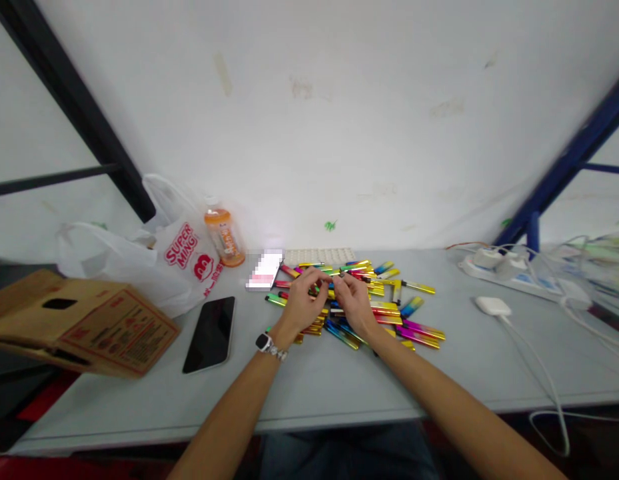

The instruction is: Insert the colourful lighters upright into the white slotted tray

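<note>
A heap of shiny coloured sticks (389, 313), gold, pink, green and blue, lies in the middle of the grey table (339, 380). Both hands meet above the heap. My left hand (305, 300), with a watch on its wrist, pinches one end of a small stick (335, 283). My right hand (354, 300) pinches the other end, fingertips nearly touching the left ones. The stick between them is mostly hidden by the fingers.
A black phone (212, 332) lies left of the hands, next to a cardboard box (79, 320) and a white plastic bag (164, 260). An orange drink bottle (224, 237) and a white tray (319, 256) stand by the wall. A power strip (509, 270), a charger (493, 307) and cables lie right.
</note>
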A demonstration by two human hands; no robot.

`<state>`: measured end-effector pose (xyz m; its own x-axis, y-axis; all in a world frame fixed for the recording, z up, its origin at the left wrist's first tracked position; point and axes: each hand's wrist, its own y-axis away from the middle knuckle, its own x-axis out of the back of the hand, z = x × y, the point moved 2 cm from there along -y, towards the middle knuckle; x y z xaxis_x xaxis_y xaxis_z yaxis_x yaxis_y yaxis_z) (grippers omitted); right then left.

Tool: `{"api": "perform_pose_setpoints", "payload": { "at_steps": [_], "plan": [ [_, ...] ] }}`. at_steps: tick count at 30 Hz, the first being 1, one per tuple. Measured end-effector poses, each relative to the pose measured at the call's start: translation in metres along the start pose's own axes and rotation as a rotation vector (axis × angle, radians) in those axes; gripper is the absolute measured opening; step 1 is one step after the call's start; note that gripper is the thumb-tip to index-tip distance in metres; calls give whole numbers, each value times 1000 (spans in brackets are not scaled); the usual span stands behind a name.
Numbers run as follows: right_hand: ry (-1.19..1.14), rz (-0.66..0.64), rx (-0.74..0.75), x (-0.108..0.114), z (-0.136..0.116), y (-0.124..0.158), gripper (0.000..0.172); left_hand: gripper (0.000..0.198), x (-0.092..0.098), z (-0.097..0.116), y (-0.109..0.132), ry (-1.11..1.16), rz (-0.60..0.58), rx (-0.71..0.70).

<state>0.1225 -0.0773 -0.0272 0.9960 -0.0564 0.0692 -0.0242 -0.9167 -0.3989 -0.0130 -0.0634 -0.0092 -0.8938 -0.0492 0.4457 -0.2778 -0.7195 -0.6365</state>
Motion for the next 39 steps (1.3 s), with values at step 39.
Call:
{"api": "perform_pose_setpoints", "payload": {
  "at_steps": [39],
  "plan": [
    [227, -20, 79, 21, 2, -51, 30, 15, 18, -28, 5, -201, -10, 116]
  ]
}}
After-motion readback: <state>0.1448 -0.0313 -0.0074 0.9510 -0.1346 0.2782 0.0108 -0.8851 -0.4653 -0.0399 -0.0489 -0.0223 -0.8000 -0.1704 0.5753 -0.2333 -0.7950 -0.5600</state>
